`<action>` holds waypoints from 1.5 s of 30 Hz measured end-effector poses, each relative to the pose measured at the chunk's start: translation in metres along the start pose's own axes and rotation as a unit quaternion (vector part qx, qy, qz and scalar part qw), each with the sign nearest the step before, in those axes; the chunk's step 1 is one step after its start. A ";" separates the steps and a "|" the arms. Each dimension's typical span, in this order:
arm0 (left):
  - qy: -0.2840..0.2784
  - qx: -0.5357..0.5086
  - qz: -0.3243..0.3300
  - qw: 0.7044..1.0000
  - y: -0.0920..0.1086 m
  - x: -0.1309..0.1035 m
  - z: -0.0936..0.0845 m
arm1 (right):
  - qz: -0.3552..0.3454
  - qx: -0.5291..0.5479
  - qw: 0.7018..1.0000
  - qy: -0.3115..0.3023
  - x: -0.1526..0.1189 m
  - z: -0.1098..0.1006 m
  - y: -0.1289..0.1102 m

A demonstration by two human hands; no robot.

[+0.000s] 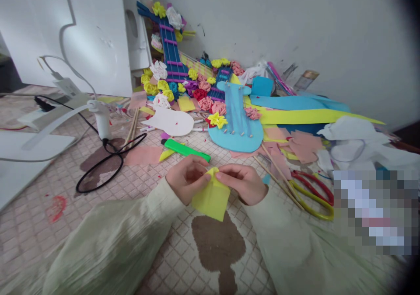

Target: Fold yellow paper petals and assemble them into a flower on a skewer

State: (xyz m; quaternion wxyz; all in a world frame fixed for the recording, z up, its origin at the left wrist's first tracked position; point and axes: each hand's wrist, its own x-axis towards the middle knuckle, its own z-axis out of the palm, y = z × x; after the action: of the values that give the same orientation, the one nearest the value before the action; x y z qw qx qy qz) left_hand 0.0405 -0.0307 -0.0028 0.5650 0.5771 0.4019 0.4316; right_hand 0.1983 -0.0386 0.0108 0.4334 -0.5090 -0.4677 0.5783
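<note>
Head view: the left hand [187, 179] and right hand [246, 183] each have a fingertip grip on the gathered top of the yellow paper [211, 203]. Uneven pulling there could tear the thin-looking sheet; a slack pinch could let its folds open. Its lower part spreads unsupported towards the table [177, 247] and might crease if brushed. Just beyond, a forward nudge could knock the green tool [187, 150].

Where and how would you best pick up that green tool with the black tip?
I'd grip the green tool around mid-body, coming from above, thumb and fingers on its two long sides. It lies flat, long and narrow, with nothing across its middle. The left hand is close to its near end, and the black tip is probably best avoided.
</note>
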 end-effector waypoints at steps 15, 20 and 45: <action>-0.038 0.001 -0.057 0.998 0.008 -0.001 0.004 | -0.020 -0.055 0.998 -0.024 -0.001 0.001 0.001; -0.041 0.002 -0.040 0.998 0.003 0.000 0.002 | -0.030 -0.075 0.996 -0.025 0.000 0.000 0.002; -0.039 0.012 -0.067 0.997 0.012 0.001 0.001 | -0.037 -0.065 0.997 -0.023 -0.004 0.005 0.001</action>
State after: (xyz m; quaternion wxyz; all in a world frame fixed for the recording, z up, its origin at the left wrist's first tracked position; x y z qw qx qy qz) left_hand 0.0413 -0.0306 0.0092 0.6012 0.5719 0.4222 0.3649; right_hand 0.1941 -0.0427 0.0104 0.4096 -0.5053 -0.5326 0.5414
